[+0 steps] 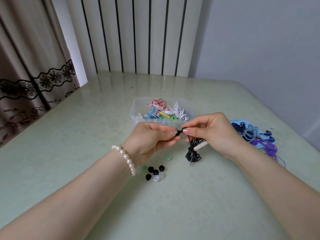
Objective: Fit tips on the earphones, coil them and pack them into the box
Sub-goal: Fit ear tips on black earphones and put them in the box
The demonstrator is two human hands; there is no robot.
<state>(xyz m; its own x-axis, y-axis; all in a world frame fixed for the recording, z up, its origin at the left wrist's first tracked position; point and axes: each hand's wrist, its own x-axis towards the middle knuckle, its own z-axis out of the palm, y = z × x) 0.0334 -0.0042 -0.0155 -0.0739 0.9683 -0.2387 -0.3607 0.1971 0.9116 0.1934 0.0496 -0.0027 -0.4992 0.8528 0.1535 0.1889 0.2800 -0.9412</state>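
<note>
My left hand (152,135) pinches a black tip (177,132) against the earbud (183,130) my right hand (213,130) holds above the table (86,153), cable (193,153) dangling; I'd push squarely, twisting slightly, until the tip seats evenly

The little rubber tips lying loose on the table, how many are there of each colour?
Black tips: 4
Clear or white tips: 2
Green tips: 2
Total: 8 loose on the table, not counting the black one the left hand pinches at the earphone.
</note>
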